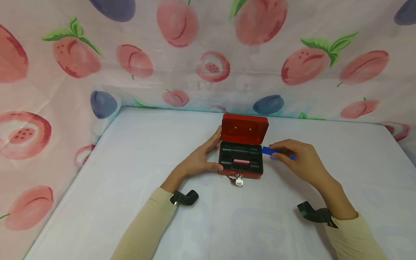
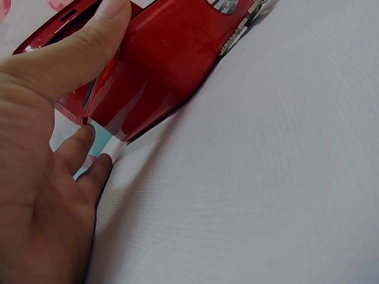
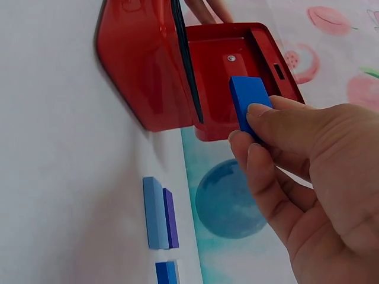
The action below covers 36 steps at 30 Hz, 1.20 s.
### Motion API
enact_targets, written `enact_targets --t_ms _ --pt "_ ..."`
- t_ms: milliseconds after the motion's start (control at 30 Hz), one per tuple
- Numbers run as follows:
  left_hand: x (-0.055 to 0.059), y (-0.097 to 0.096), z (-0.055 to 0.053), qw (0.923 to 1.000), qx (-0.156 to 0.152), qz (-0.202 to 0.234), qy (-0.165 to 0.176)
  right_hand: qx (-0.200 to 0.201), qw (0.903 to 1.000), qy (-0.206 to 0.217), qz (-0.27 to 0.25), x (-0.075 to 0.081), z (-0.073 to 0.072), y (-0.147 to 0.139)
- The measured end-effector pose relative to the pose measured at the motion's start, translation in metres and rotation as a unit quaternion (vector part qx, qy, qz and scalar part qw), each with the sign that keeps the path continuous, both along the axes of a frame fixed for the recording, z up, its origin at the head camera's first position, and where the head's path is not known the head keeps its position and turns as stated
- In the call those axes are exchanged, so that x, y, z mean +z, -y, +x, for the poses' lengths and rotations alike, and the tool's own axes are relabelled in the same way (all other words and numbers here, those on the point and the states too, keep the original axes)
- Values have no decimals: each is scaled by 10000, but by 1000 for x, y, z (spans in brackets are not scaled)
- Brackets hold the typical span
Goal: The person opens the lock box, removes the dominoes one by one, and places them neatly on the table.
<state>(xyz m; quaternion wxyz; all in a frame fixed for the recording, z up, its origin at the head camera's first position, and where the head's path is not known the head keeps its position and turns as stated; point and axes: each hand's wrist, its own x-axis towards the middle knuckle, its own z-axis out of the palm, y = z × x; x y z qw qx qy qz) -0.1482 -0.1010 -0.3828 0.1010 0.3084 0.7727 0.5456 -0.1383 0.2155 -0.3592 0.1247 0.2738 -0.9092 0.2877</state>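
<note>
A small red cash box (image 1: 253, 175) stands with its lid (image 1: 243, 131) raised, and a pink block (image 1: 241, 161) lies in its black tray (image 1: 237, 154). My left hand (image 1: 195, 160) rests along the box's left side, thumb at the front corner and extended fingers at the lid's edge. Between right thumb and fingertips I pinch a blue block (image 3: 250, 97). That right hand (image 1: 303, 160) is just right of the box, with the block's end overlapping the tray's right rim in the head view.
Keys (image 1: 239, 180) hang from the lock at the box's front. In the right wrist view, a light blue block (image 3: 154, 213), a purple block (image 3: 170, 218) and another blue block (image 3: 166, 273) lie on the white table. Behind the table hangs a fruit-printed cloth (image 1: 240, 90).
</note>
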Motion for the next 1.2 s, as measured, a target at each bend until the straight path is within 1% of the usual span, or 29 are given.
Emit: enact_targets --t_ms 100,267,467,533,567,700,733,767,833,967,1067,1200 --pt "-2 0 -1 10000 -45 52 -20 -42 10000 8 43 -1 1 -2" --pt "-3 1 -2 10000 -16 16 -48 -1 10000 23 13 -5 1 -9" --pt "-3 1 -2 10000 6 -43 -62 -117 9998 173 48 -9 5 -15" --pt "-3 1 -2 10000 4 -59 -65 -96 9999 115 24 -16 5 -20" --pt "-3 1 -2 10000 7 -62 -68 -61 9999 82 27 -22 3 -24" --pt "-3 1 -1 10000 16 -63 -72 -50 9996 -142 229 -45 -5 -40" --pt "-3 1 -1 10000 8 -44 -68 -38 9997 -94 224 -49 -7 -44" --pt "-3 1 -1 10000 10 -37 -66 -65 9994 -135 307 -53 -8 -46" --pt "-4 0 -2 10000 0 -13 -50 -129 9993 -85 345 -51 -6 -47" --pt "-3 0 -1 10000 -2 -15 -32 -100 9994 173 272 -37 3 -42" --pt "-3 0 -1 10000 -2 -27 -32 -93 9986 455 259 -28 8 -38" --pt "-3 0 -1 10000 1 -32 -34 -144 9970 647 394 -28 9 -37"
